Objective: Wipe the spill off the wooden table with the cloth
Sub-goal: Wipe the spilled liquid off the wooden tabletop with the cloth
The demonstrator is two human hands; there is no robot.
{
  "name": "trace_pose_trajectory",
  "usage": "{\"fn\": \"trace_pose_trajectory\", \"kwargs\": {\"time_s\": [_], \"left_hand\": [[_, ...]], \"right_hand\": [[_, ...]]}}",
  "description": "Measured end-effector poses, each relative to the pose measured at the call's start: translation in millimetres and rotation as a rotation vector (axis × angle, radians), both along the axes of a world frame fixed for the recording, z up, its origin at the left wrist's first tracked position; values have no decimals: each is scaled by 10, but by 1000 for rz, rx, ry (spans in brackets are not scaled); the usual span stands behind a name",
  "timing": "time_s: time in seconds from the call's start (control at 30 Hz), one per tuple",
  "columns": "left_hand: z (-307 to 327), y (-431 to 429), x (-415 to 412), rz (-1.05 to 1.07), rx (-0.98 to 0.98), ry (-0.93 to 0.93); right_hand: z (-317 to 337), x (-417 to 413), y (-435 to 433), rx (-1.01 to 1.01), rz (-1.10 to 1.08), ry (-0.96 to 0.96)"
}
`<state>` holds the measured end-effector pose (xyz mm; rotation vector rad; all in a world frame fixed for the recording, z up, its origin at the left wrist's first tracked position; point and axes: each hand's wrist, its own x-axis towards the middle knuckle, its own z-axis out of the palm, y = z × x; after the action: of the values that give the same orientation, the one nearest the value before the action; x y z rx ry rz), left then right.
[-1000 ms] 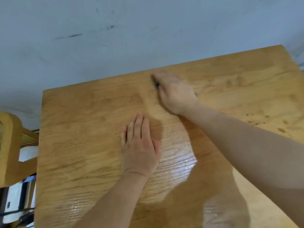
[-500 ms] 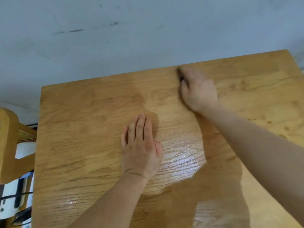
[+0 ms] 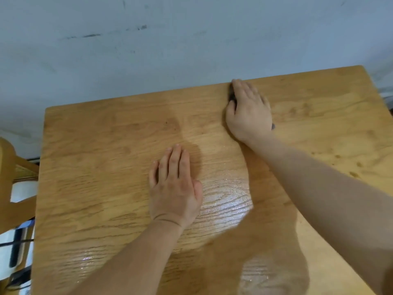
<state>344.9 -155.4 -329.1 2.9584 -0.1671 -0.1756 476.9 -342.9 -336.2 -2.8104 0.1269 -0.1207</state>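
Observation:
My right hand [image 3: 248,111] lies flat with straight fingers near the far edge of the wooden table [image 3: 95,167], pressing down on a dark cloth [image 3: 231,96]. Only thin slivers of the cloth show, at the thumb side and by the wrist. My left hand [image 3: 174,188] rests palm down in the middle of the table, fingers straight and together. A wet, shiny patch [image 3: 225,201] lies just right of the left hand. Small dark drops [image 3: 353,167] dot the wood at the right.
A pale blue-grey wall [image 3: 170,50] runs along the table's far edge. A wooden chair [image 3: 10,188] stands at the left, with white and dark items on the floor below it.
My right hand has slid the cloth to the right and toward the far edge of the table. The left hand has stayed in place.

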Motion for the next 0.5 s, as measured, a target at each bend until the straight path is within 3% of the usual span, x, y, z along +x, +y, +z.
{"fn": "trace_pose_trajectory", "kwargs": {"time_s": [0.17,0.37,0.5], "left_hand": [[9,3,-16,-13,4,22],[-17,19,-20,-18,-10,17],[-6,5,-4,-21,-5,16]], "right_hand": [[-19,201,80,7,-165,44],[29,-1408,588,-11,199,42],[26,-1403,314,-4,358,42]]}}
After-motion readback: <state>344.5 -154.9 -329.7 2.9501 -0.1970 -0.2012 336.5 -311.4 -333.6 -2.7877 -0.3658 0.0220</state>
